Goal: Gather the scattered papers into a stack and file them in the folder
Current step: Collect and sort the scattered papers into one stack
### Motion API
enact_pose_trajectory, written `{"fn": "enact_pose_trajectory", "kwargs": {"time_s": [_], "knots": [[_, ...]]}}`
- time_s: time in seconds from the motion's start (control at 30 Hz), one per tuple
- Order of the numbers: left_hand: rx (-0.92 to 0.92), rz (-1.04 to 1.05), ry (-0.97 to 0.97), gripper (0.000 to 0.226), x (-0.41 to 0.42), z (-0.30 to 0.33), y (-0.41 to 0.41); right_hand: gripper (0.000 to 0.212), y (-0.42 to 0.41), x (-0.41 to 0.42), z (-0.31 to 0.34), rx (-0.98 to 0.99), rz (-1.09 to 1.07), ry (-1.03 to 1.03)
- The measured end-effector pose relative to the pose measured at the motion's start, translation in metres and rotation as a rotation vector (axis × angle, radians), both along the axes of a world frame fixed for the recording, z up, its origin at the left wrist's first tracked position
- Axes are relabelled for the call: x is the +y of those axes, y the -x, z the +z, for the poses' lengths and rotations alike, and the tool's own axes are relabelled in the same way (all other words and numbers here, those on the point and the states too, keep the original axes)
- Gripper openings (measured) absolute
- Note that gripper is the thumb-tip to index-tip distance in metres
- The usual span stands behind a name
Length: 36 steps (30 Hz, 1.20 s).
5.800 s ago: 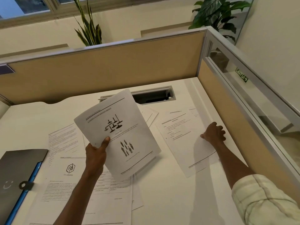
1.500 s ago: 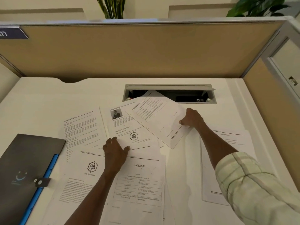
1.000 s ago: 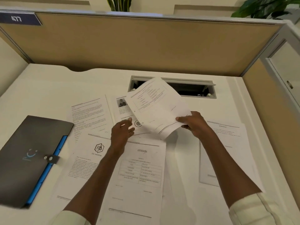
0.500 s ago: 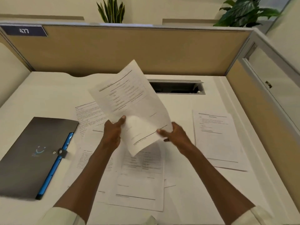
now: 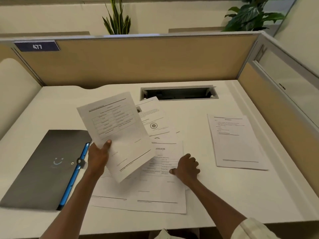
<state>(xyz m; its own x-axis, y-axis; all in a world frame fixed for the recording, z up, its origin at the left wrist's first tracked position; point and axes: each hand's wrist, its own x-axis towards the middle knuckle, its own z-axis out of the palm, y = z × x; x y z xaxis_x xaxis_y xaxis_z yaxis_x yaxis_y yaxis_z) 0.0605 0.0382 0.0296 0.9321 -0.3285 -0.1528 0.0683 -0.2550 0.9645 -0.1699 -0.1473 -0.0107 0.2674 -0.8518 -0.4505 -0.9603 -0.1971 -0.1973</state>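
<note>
The left hand [image 5: 98, 156] pinches one paper [image 5: 115, 133] up in the air, the right hand [image 5: 187, 167] curls on the papers [image 5: 160, 187] lying on the bench [image 5: 224, 195], so slide them together gently, edges even, near the folder [image 5: 44, 168].

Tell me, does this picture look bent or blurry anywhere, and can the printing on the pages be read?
Head view: the wide lens bows the partition and the desk edges. Head view: light is soft and even, with faint shadows under the arms. Head view: the sheet held by the left hand is slightly smeared; only "ANNEXURE" on the page under the right hand and "477" on the sign read clearly.
</note>
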Motion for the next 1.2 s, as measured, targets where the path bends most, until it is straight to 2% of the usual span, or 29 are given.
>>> {"fn": "enact_pose_trajectory", "kwargs": {"time_s": [0.1, 0.27, 0.5, 0.73, 0.9, 1.0, 1.07, 1.2], "knots": [[-0.012, 0.011, 0.027, 0.034, 0.006, 0.001, 0.000, 0.095, 0.002, -0.005, -0.001, -0.087, -0.049, -0.051], [-0.038, 0.034, -0.002, 0.034, 0.009, 0.003, -0.003, 0.085, 0.008, -0.010, -0.001, -0.190, -0.076, -0.084], [-0.200, 0.166, -0.063, 0.033, 0.011, 0.013, -0.006, 0.071, 0.014, -0.013, -0.004, -0.327, -0.133, -0.042], [-0.305, 0.187, -0.114, 0.021, 0.010, 0.024, -0.011, 0.045, 0.034, -0.040, 0.003, -0.341, -0.120, -0.012], [-0.337, 0.143, -0.130, 0.016, 0.000, 0.030, -0.009, 0.031, 0.042, -0.065, 0.043, -0.576, -0.076, 0.092], [-0.351, 0.123, -0.114, 0.013, -0.012, 0.037, -0.005, 0.029, 0.044, -0.077, 0.079, -0.740, -0.066, 0.134], [-0.316, 0.062, -0.079, 0.015, -0.020, 0.042, -0.002, 0.026, 0.044, -0.084, 0.104, -0.884, -0.102, 0.044], [-0.144, -0.149, -0.013, 0.016, -0.040, 0.055, 0.009, 0.020, 0.036, -0.091, 0.136, -1.107, -0.142, -0.302]]}}
